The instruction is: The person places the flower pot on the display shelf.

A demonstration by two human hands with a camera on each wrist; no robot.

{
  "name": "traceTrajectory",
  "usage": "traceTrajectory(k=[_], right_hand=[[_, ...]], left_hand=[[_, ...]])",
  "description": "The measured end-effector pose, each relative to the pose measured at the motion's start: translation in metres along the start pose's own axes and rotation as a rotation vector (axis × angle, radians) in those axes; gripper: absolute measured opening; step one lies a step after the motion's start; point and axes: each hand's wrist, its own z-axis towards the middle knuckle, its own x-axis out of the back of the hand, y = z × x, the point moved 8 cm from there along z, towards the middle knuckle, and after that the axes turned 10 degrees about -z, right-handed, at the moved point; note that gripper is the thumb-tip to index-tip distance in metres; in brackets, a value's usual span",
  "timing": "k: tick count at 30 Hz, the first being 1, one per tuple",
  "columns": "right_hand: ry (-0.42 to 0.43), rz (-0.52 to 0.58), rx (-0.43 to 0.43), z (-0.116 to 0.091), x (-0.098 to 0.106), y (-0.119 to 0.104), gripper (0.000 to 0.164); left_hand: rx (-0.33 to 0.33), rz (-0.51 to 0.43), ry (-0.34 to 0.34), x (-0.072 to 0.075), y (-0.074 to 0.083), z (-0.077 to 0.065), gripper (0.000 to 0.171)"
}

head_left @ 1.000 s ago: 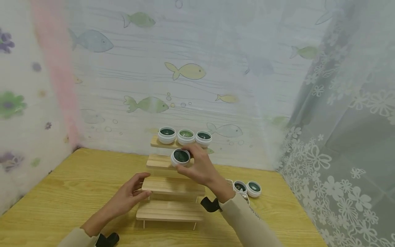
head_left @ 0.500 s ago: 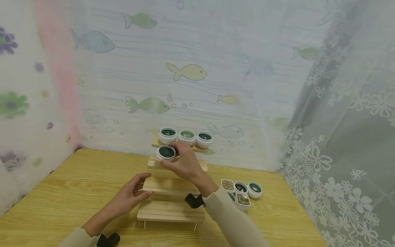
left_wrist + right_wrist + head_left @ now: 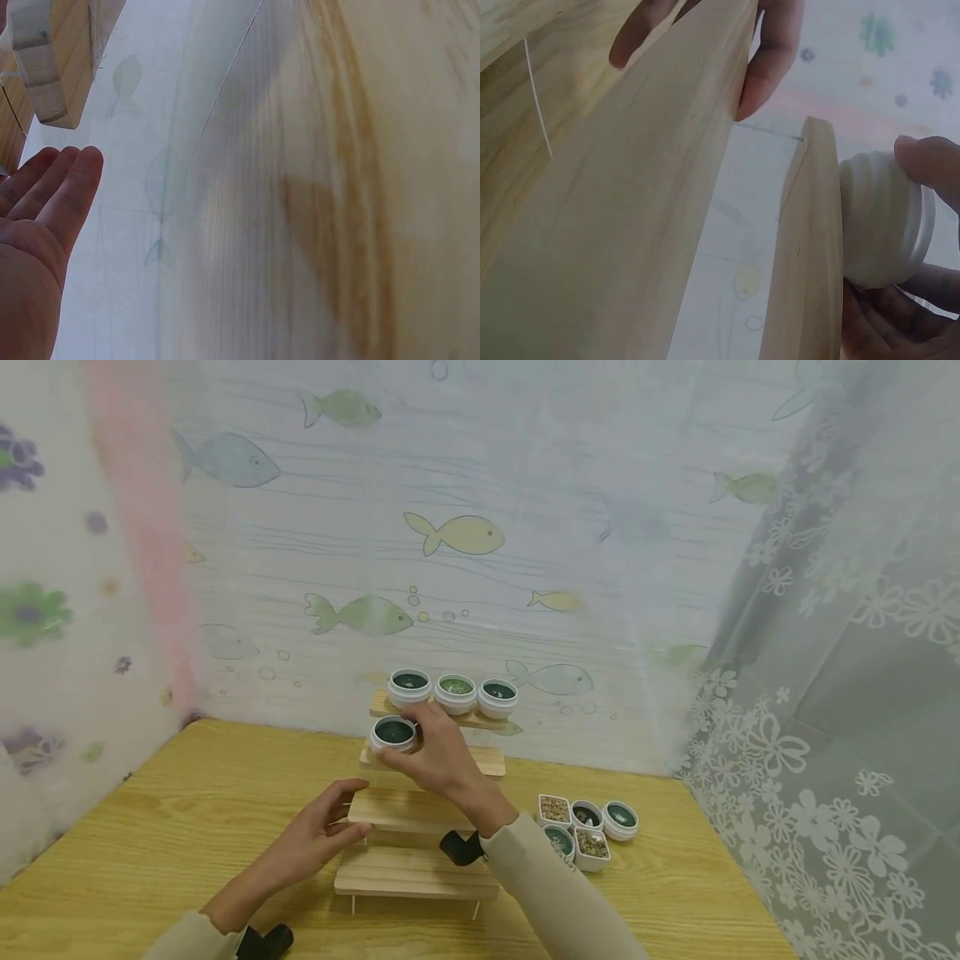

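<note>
Between the right hand's (image 3: pixel 438 756) thumb and fingers, seen from my remote seat, a white round cup (image 3: pixel 393 732) with a dark green inside is gripped by its side. That cup is at the left end of the second board from the top (image 3: pixel 487 761) of a wooden stand (image 3: pixel 412 862); from the right wrist I see its base against the wood, with the fingers curved about it.

Nearer to me and lower, the left hand (image 3: pixel 315 835) is spread fairly wide, thumb and fingers on either side of the left end of the third board (image 3: pixel 416 810). Its fingers look nearly straight in my left wrist view; I cannot tell how firmly they touch the board, if at all. Below both hands I have the lowest board (image 3: pixel 412 878).

Just beyond the right hand, on the top board (image 3: pixel 486 721), three more white cups stand in a row: a dark green one (image 3: pixel 408 687), a light green one (image 3: pixel 455 694) and another dark one (image 3: pixel 498 699).

Right of the right forearm, on the table (image 3: pixel 247 777), I count three round cups (image 3: pixel 620 821) and two square dishes (image 3: pixel 555 808) with grainy contents, set close together. A fish-print curtain (image 3: pixel 637 610) hangs beyond the hands.
</note>
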Motion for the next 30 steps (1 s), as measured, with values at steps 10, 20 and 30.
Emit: traceTrajectory(k=[10,20,30], right_hand=[[-0.020,-0.002,-0.024,-0.001,0.001,0.000,0.051],[-0.007,0.013,-0.073,-0.017,0.023,0.011,0.058],[0.102,-0.008,-0.012,-0.055,0.065,0.030,0.051]], left_hand=[[-0.004,-0.006,-0.002,0.000,0.000,0.000,0.058],[-0.007,-0.007,0.004,-0.001,0.002,0.000,0.058],[-0.012,0.013,0.007,-0.002,0.004,0.000,0.058]])
